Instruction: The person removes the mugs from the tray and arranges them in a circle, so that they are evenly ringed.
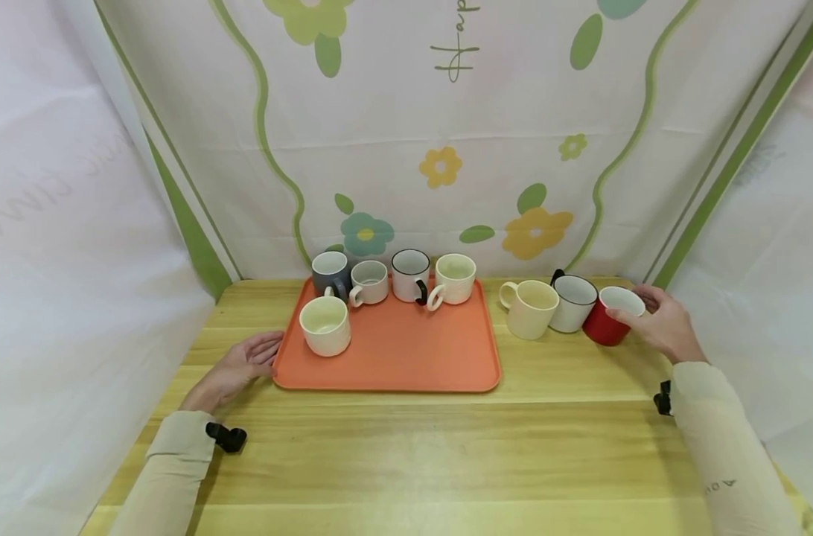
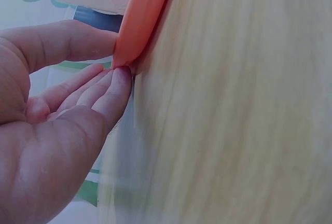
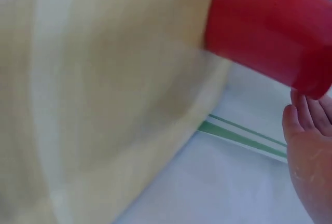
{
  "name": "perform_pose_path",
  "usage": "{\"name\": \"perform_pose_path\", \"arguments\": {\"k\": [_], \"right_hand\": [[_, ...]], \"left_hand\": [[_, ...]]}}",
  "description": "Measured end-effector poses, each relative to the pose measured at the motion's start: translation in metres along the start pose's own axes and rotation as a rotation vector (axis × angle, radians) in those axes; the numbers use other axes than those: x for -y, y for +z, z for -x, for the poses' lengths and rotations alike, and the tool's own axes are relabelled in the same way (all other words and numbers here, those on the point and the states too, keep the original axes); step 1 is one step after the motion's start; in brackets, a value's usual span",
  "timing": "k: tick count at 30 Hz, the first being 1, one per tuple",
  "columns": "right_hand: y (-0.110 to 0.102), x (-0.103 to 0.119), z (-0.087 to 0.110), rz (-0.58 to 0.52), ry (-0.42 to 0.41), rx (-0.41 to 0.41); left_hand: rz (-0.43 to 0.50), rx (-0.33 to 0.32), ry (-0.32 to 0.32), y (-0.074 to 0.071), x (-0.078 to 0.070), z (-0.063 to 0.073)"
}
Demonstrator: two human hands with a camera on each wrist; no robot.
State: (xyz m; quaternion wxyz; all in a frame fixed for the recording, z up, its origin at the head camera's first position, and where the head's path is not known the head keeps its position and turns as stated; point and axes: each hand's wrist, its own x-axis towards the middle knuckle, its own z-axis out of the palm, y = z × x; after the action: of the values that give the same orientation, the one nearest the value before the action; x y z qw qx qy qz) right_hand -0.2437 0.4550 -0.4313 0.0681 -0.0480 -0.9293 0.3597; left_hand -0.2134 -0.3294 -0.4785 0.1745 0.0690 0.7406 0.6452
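On the wooden table, an orange tray (image 1: pixel 393 365) carries several mugs. My left hand (image 1: pixel 235 372) is beside its left edge; in the left wrist view the fingertips (image 2: pixel 122 76) touch the corner of the rim. To the right of the tray stand a cream mug (image 1: pixel 528 316), a white mug with a black rim (image 1: pixel 570 309) and a red mug (image 1: pixel 604 324), white inside. My right hand (image 1: pixel 668 327) holds the red mug from its right side, thumb near the rim and fingers behind. In the right wrist view fingers (image 3: pixel 303 112) meet the red wall; the thumb is out of sight.
On the tray are a grey mug (image 1: pixel 322 283), a small white mug (image 1: pixel 373 279), a white mug with a black handle (image 1: pixel 409 279), and two cream mugs, one back right (image 1: pixel 456 286) and one front left (image 1: pixel 326 339). A printed curtain (image 1: pixel 380 149) hangs close behind.
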Motion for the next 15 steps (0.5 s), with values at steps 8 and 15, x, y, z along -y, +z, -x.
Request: {"name": "perform_pose_path", "arguments": {"k": [8, 15], "right_hand": [[-0.001, 0.048, -0.004, -0.046, -0.111, 0.015], [0.026, 0.112, -0.004, -0.042, -0.302, 0.086]], "left_hand": [[-0.012, 0.004, 0.010, 0.000, 0.001, 0.000], [-0.013, 0.003, 0.006, 0.000, 0.000, 0.000]]}}
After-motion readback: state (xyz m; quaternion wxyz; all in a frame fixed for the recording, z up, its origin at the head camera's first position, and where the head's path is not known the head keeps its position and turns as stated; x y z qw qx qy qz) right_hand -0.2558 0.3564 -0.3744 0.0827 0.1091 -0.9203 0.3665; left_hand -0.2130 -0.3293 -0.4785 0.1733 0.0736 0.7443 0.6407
